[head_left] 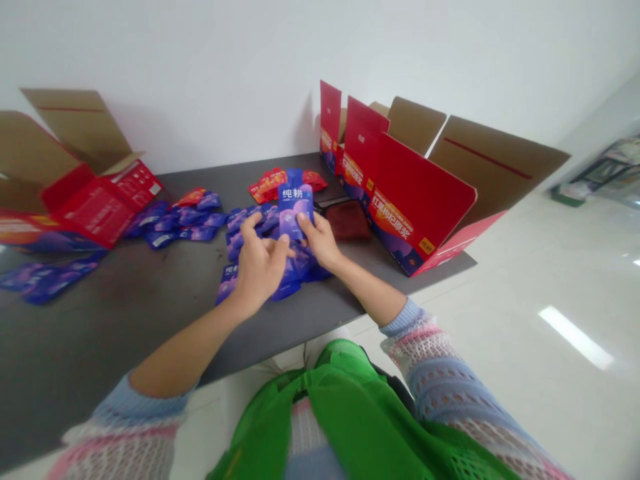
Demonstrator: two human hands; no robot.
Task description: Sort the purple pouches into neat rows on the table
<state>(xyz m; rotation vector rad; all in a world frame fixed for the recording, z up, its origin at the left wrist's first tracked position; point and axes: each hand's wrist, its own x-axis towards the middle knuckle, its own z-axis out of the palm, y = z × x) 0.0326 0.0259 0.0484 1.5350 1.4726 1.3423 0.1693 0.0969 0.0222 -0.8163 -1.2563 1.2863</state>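
Note:
My right hand grips a blue-and-purple drink pouch by its lower right side, thumb on the front. The pouch is upright, its white lettering facing me. Beside its lower left edge is my left hand, with thumb and index finger spread apart. The left thumb tip is at the pouch's bottom corner; whether it touches, I cannot tell. Under and around both hands lie several more purple pouches, partly hidden by the hands. Red-orange pouches lie just behind the raised one.
A row of open red cartons lines the table's right end. A dark red cloth-like item lies beside them. Another open red carton is at the left, near a heap of purple pouches and a flat group. The grey table meets a white wall.

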